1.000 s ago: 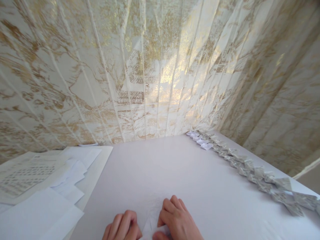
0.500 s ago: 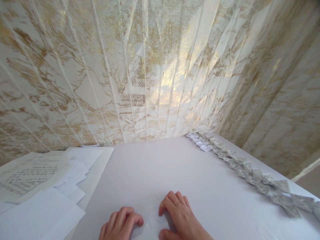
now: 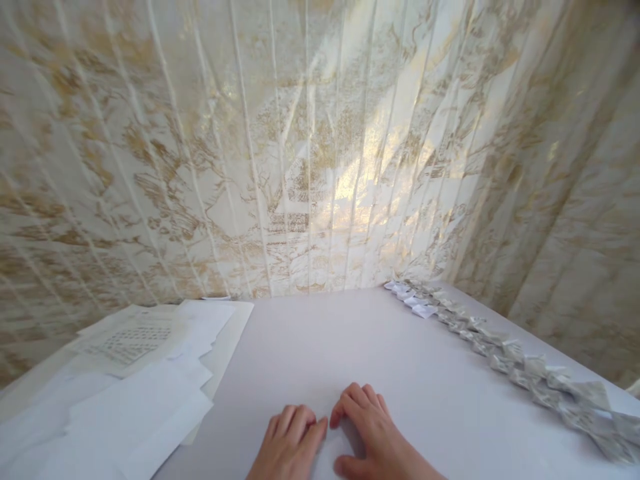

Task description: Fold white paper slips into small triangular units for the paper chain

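A sheet of white paper lies on the white table at the bottom centre, partly covered by my hands. My left hand rests at its left, fingers bent and pressed together, the thumb near the paper's upper part. On the right, my right hand curls over the paper's side, forefinger and thumb bent inward with a gap between them. The two hands' fingertips are close together at the top of the paper. Whether either hand pinches the paper cannot be made out.
Loose white sheets and a printed page are piled at the left. Rows of folded grey paper pieces, with a few white folded ones, run along the right edge. A patterned curtain hangs behind the table.
My left hand has moved right, close to my right hand, and its fingers now hide more of the paper. The view has shifted, bringing more of the left pile into sight.
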A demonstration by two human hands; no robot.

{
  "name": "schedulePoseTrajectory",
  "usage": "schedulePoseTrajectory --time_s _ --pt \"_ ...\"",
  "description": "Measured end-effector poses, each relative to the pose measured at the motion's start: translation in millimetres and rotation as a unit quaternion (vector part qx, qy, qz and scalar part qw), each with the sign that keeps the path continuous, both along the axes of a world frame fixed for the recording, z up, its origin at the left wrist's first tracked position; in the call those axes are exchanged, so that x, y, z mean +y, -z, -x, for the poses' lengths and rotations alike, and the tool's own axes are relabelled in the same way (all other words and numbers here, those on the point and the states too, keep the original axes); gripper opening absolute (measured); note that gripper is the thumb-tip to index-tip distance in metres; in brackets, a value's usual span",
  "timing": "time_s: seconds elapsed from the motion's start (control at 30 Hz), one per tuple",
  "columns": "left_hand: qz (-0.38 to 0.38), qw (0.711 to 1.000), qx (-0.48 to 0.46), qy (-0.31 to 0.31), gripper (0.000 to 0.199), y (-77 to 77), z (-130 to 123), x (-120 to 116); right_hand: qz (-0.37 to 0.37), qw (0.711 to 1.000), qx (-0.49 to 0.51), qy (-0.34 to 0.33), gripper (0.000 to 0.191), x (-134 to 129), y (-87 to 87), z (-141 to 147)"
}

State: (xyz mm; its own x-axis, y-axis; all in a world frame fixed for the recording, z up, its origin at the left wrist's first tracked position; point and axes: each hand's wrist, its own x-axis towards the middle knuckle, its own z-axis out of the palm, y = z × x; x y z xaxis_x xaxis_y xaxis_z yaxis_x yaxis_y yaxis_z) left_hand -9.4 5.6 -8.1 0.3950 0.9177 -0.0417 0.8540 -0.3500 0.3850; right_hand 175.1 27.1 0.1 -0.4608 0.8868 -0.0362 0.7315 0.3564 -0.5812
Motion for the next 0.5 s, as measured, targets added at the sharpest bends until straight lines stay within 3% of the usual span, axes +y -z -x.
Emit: schedulePoseTrajectory --time_s 0.1,0.2,0.27,0.37,0.5 --pt "0.017 0.999 -0.037 -0.019 0.037 -0.4 5.4 -0.9 -0.02 0.999 -0.001 -0.027 0.029 -2.6 1.0 6.6" --pt "0.039 0.991 -0.116 -0.047 0.029 -4.0 9.7 -6.4 -0.028 0.995 0.09 -0.042 0.017 -3.6 3.2 7.6" --pt "0.052 0.976 -0.2 -0.074 0.018 -9.9 10.0 -11.0 0.023 0.981 0.19 -0.043 0.018 -4.2 3.9 7.6" --pt "0.062 0.938 -0.33 -0.09 0.022 -19.4 7.9 -15.3 0.079 0.951 0.294 -0.052 0.028 -8.0 1.4 10.9" --pt "0.055 0.906 -0.416 -0.061 0.028 -21.5 6.3 -14.6 -0.006 0.954 0.297 -0.039 0.017 -15.7 -6.2 15.1"
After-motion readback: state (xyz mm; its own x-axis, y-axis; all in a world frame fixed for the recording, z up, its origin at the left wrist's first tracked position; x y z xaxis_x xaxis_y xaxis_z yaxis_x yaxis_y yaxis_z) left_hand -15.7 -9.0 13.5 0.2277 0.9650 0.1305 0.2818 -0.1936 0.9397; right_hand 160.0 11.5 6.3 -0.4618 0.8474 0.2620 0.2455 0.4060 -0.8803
